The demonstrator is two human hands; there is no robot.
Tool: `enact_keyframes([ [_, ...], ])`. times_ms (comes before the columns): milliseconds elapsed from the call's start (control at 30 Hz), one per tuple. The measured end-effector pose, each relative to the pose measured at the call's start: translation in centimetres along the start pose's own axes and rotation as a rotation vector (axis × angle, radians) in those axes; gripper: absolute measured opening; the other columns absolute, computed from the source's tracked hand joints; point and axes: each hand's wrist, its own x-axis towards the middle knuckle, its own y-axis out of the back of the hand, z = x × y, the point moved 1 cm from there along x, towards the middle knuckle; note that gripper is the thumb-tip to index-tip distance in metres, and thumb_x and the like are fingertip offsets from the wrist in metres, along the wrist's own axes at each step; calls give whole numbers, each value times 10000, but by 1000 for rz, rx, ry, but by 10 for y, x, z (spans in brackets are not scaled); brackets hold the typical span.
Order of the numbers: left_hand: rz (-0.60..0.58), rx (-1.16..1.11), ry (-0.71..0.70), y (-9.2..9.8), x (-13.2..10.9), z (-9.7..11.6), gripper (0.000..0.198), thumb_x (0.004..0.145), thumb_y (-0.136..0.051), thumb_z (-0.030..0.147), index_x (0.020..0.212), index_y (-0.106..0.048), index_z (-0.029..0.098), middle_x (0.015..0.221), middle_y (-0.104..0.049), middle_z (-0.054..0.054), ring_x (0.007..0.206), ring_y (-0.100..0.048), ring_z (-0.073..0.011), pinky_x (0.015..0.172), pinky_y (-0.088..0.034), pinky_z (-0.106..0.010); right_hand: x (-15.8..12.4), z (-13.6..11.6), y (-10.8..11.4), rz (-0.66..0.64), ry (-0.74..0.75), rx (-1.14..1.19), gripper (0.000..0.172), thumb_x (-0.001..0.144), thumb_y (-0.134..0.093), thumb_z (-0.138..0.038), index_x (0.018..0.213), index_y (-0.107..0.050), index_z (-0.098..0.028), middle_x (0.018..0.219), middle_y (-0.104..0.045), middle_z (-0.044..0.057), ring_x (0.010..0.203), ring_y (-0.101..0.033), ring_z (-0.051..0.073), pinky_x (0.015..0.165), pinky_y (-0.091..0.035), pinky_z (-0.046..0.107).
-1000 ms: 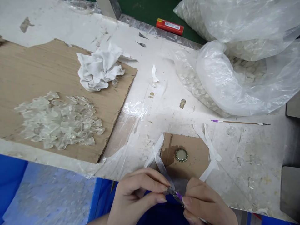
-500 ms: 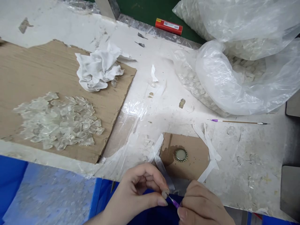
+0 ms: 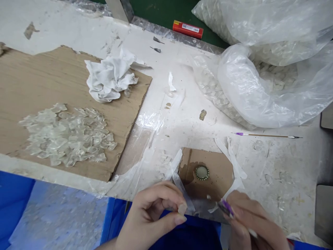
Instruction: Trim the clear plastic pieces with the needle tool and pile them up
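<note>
Near the table's front edge, my left hand (image 3: 152, 215) is closed in a pinch on a small translucent piece (image 3: 182, 209). To its right, my right hand (image 3: 256, 220) grips a needle tool with a purple hub (image 3: 227, 208); the tool is blurred and its tip stands apart from the piece. Beyond both hands, a crimped bottle cap (image 3: 202, 172) lies hollow side up on a small brown cardboard piece (image 3: 218, 159), which has white tape round its edges. A similar purple-tipped stick (image 3: 267, 135) rests farther back.
At left, a pile of clear plastic pieces (image 3: 70, 137) and a crumpled white cloth (image 3: 109, 78) sit on a cardboard sheet (image 3: 33, 83). Plastic bags of pieces (image 3: 260, 100) fill the back right. A red box (image 3: 187, 29) and two dark needle tips (image 3: 156, 49) lie behind.
My right hand has moved right and up, drawing the needle tool away from the small piece. My left hand keeps its pinch nearly in place.
</note>
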Motion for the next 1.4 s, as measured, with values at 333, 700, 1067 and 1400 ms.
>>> enact_keyframes([
  [333,-34,-290,135,-6,0,-8,36,792,-879,294,818,-855,296,733,-813,6,612,-740,-78,636,-602,-118,16,10,-10,-22,73,-208,287,919,-565,-8,1138,-645,-174,840,-685,69,697,-669,180,566,-591,275],
  [700,-79,-317,204,-2,-6,-17,113,815,-859,170,869,-851,269,833,-833,25,709,-769,-71,675,-593,-88,17,-17,-16,-23,-83,257,160,1030,-488,-184,1108,-626,-208,682,-561,3,529,-524,145,442,-457,266],
  [1067,-67,-359,216,-7,-2,-15,93,769,-895,169,818,-855,238,772,-829,26,654,-762,-54,647,-581,-59,14,-21,-15,-65,-155,203,198,1006,-516,-182,1134,-653,-243,712,-635,35,518,-574,176,448,-508,298],
  [1400,-75,-329,215,-6,-4,-16,105,790,-877,155,832,-855,249,794,-821,24,698,-749,-61,681,-578,-81,11,-19,-15,-73,-133,189,235,1002,-502,-141,1168,-641,-233,749,-622,38,526,-548,166,464,-494,303],
])
